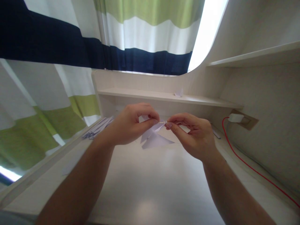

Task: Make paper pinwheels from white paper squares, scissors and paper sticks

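Observation:
Both of my hands hold a folded white paper piece (154,137) above a pale desk (145,184). My left hand (131,123) pinches the paper's upper edge between thumb and fingers. From the right, my right hand (194,132) pinches a thin point of the same paper with thumb and forefinger. The two pinches nearly meet at the fold. Pointed flaps of the paper hang below the fingers.
A stack of white paper sheets (98,126) lies at the desk's left back edge. A small folded paper (179,92) sits on the low shelf (164,97). A red cable (248,164) runs from a white plug (235,117) along the right wall. Striped curtains (58,78) hang at the left and behind.

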Demonstrator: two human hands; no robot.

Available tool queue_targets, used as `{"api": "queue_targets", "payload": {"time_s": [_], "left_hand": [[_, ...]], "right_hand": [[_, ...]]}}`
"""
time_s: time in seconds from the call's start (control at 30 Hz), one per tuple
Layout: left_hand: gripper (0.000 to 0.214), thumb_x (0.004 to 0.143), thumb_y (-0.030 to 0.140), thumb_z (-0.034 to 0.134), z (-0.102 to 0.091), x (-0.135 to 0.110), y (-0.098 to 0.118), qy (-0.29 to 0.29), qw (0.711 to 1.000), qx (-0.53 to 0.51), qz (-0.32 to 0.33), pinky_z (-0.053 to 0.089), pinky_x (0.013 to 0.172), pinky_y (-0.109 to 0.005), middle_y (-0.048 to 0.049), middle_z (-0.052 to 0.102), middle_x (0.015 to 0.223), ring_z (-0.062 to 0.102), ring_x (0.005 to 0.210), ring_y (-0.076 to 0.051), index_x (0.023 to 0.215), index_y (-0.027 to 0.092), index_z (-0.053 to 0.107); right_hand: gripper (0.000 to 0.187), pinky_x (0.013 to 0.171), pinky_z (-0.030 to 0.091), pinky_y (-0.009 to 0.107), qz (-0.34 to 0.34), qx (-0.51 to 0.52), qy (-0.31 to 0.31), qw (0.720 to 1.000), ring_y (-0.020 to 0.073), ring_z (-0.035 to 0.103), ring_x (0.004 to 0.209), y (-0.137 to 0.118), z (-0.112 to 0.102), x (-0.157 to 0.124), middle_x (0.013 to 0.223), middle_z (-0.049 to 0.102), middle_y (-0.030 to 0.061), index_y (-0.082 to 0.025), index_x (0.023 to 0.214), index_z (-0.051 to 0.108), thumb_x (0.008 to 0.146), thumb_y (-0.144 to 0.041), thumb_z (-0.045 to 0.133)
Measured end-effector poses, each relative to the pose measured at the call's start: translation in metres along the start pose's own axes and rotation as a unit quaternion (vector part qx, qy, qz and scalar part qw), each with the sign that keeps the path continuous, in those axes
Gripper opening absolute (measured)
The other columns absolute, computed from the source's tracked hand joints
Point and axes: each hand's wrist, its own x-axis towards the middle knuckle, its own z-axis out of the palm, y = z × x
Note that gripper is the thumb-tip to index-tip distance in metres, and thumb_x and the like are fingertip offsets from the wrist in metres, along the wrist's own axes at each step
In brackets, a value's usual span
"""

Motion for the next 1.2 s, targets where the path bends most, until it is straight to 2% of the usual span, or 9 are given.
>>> {"api": "queue_targets", "payload": {"time_s": [0.1,0.27,0.5,0.7,0.87,1.2], "left_hand": [[0.009,0.096,0.018,0.070,0.000,0.000,0.000,0.003,1.000,-0.005,-0.008,0.052,0.076,-0.029,-0.0026,0.077,0.090,0.070,0.082,-0.016,0.092,0.018,0.078],[0.008,0.094,0.015,0.072,0.004,0.001,-0.002,0.040,0.999,-0.011,-0.016,0.052,0.079,-0.029,-0.0026,0.077,0.091,0.070,0.085,-0.016,0.091,0.018,0.079],[0.002,0.092,0.017,0.074,0.007,0.000,-0.003,0.082,0.997,-0.001,-0.001,0.050,0.083,-0.032,-0.0015,0.072,0.090,0.066,0.087,-0.016,0.090,0.018,0.073],[0.007,0.094,0.019,0.073,0.006,0.000,-0.004,0.075,0.997,0.018,0.025,0.048,0.081,-0.034,-0.0009,0.066,0.088,0.062,0.086,-0.016,0.088,0.019,0.069],[0.010,0.092,0.015,0.074,0.007,-0.001,-0.004,0.093,0.995,0.013,0.026,0.047,0.081,-0.032,0.0010,0.064,0.088,0.059,0.084,-0.015,0.091,0.021,0.066],[0.014,0.092,0.025,0.079,0.000,-0.001,-0.007,0.006,0.995,-0.095,-0.041,0.049,0.075,-0.028,0.0000,0.068,0.080,0.062,0.077,-0.014,0.082,0.019,0.071]], "right_hand": [[0.003,0.079,0.060,0.034,0.019,0.020,0.005,1.000,0.0184,0.077,0.079,0.000,0.002,-0.001,0.088,0.081,0.0024,-0.022,0.096,0.079,0.093,-0.022,0.079],[0.006,0.078,0.061,0.033,0.062,0.095,0.025,0.993,0.0181,0.077,0.076,0.000,0.006,0.001,0.083,0.081,0.0028,-0.021,0.094,0.079,0.091,-0.025,0.083],[0.011,0.068,0.063,0.030,0.142,0.249,0.008,0.958,0.0175,0.078,0.069,0.002,0.006,0.007,0.078,0.083,0.0037,-0.020,0.089,0.081,0.085,-0.027,0.089],[0.011,0.069,0.064,0.026,0.144,0.269,0.008,0.952,0.0152,0.079,0.069,0.004,0.007,0.008,0.077,0.083,0.0034,-0.020,0.088,0.081,0.084,-0.025,0.090],[0.011,0.070,0.066,0.028,0.157,0.282,-0.009,0.946,0.0164,0.079,0.069,0.006,0.005,0.009,0.078,0.083,0.0040,-0.019,0.088,0.082,0.085,-0.026,0.090],[0.008,0.072,0.068,0.027,0.138,0.306,-0.069,0.939,0.0164,0.082,0.072,0.006,-0.001,0.010,0.079,0.084,0.0026,-0.019,0.090,0.081,0.087,-0.022,0.088]]}}
